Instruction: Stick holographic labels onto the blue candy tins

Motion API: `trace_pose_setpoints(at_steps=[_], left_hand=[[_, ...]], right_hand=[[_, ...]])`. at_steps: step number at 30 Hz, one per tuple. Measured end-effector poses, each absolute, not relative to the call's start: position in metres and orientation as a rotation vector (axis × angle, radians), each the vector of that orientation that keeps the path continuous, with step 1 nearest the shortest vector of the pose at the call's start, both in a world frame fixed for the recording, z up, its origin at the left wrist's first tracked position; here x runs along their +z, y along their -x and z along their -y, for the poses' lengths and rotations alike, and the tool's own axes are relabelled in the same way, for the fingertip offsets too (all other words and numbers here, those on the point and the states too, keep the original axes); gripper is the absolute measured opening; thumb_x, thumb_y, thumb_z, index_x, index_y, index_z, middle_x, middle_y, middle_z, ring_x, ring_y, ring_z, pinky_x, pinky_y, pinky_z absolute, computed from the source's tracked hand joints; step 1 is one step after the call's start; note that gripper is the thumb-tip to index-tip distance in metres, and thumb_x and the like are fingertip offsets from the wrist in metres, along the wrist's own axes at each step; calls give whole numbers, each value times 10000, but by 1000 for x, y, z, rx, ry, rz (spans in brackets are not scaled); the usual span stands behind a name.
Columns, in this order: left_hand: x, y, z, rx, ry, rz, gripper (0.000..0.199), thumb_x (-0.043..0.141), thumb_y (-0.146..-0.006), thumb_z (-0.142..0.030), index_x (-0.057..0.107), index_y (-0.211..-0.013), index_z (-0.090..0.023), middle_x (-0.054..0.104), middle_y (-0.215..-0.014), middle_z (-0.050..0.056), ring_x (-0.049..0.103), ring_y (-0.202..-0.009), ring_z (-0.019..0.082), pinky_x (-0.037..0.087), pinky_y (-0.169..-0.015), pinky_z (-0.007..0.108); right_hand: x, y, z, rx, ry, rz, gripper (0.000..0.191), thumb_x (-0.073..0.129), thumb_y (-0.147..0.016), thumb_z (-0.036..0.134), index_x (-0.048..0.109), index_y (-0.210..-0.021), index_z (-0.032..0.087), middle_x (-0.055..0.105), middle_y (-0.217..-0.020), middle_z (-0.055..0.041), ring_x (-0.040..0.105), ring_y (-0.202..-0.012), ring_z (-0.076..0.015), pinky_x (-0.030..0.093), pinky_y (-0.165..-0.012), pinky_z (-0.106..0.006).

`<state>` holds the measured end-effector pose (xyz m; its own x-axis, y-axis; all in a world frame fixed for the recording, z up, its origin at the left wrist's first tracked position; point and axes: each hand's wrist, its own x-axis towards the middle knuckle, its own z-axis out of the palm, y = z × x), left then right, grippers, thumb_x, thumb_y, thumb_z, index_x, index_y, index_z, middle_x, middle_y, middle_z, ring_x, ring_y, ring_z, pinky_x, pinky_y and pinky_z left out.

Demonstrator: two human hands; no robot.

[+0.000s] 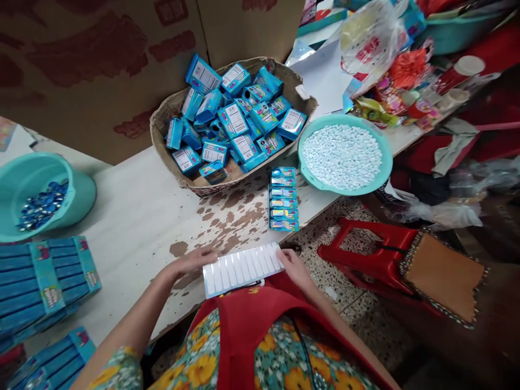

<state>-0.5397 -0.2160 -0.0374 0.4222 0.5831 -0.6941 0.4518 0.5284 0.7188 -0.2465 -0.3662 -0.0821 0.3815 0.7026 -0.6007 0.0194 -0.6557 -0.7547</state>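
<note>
Between my two hands, in front of the red apron, is a sheet of white labels (244,266), with rows of long rounded strips on a shiny backing. My left hand (197,260) grips its upper left corner, fingers closed over the edge. On the opposite end, my right hand (293,266) pinches the right edge. Just beyond the sheet, a row of small blue tins (283,203) lies side by side on the table. Behind them a torn cardboard tray (199,190) is heaped with loose blue tins (244,122).
A turquoise basin (345,188) of small pale pellets stands to the right. At left are a turquoise tub (83,189) with blue shiny pieces and stacked blue display packs (44,281). A large carton (101,70) rises behind. A red stool (365,238) stands on the floor.
</note>
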Motion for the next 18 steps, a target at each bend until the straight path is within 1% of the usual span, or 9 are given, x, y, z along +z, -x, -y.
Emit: trace_pose_setpoints(at_steps=[3,7,10,12,13,15,16,17,18], left_hand=[[-34,549,251,-55,-906,-1134,355,706,-648,-468,684,-827,-162,688,-776,61,601,-672,198,447,-617,275],[12,572,252,290,-1084,-1391,300,680,-683,-465,690,-731,-169,661,-713,39,577,-673,187,454,-642,287],[78,609,261,682,-1380,-1465,191,683,-703,-399,727,-753,-220,679,-885,53,594,-888,238,461,-823,351],[108,629,285,823,-1488,-1409,168,714,-675,-392,741,-757,-248,648,-1093,58,533,-1098,286,405,-962,397],[113,635,300,845,-1481,-1373,217,731,-645,-436,744,-759,-251,606,-1196,57,477,-1184,310,372,-1007,412],[97,638,331,881,-1302,-1352,443,702,-585,-616,737,-827,-246,504,-1340,59,391,-1270,343,362,-1026,435],[78,635,345,915,-1141,-1372,585,646,-560,-716,720,-904,-248,470,-1370,68,389,-1270,349,393,-996,444],[55,631,357,970,-931,-1418,687,566,-575,-780,678,-1012,-262,465,-1367,79,425,-1243,338,442,-935,447],[29,624,366,1028,-713,-1512,707,531,-607,-784,611,-1110,-293,501,-1317,87,496,-1173,308,486,-854,433]], right_hand=[[-82,263,350,1524,1746,595,398,656,-663,547,606,-825,187,656,-754,-22,586,-687,-195,472,-638,-318],[-22,277,303,1709,1419,665,367,674,-679,496,627,-862,182,662,-784,-13,596,-697,-179,486,-678,-316],[38,284,287,1586,1209,1030,286,671,-729,416,647,-924,209,658,-965,-27,593,-916,-200,467,-838,-332],[58,286,292,1529,1126,1184,279,671,-744,381,648,-971,221,640,-1051,-40,562,-1030,-222,441,-904,-349],[57,288,299,1546,1110,1202,283,667,-748,375,644,-986,222,641,-1051,-46,563,-1032,-228,447,-898,-355],[37,291,317,1652,1130,1128,281,652,-752,392,633,-974,221,659,-963,-45,598,-922,-222,483,-819,-357],[18,293,327,1713,1161,1056,277,638,-752,414,626,-948,220,666,-895,-36,609,-829,-210,498,-758,-352],[-3,295,338,1761,1208,983,279,628,-744,437,617,-916,218,665,-836,-24,606,-753,-198,503,-709,-345],[-25,297,349,1786,1265,944,288,627,-724,454,611,-880,211,663,-798,-18,600,-711,-193,503,-681,-341]])
